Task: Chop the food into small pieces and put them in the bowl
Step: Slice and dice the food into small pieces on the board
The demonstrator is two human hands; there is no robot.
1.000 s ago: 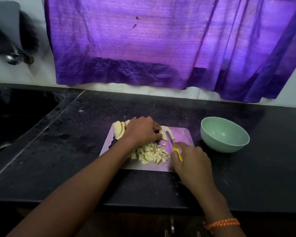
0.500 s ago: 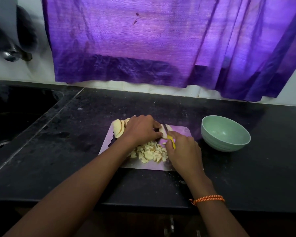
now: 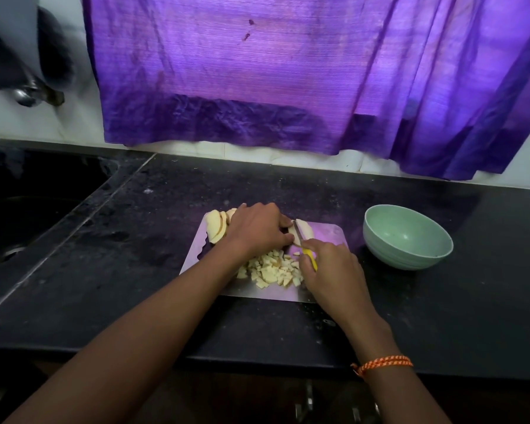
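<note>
Pale fruit under your two hands on one cutting board [image 3: 325,237], centre of the frame.
You have one knife [image 3: 303,244], its yellow handle gripped in your right hand [image 3: 331,270], blade tip against the slice [image 3: 303,229] at the board's far edge. Your left hand [image 3: 257,229] curls over that slice, fingertips just left of the blade. More slices [image 3: 216,228] lie stacked left of that hand; one heap of small pieces [image 3: 276,269] sits between your wrists. One green bowl [image 3: 407,237] stands right of the board on the black counter [image 3: 471,301]. One orange bracelet [image 3: 383,362] circles your right wrist. No writing is readable.
</note>
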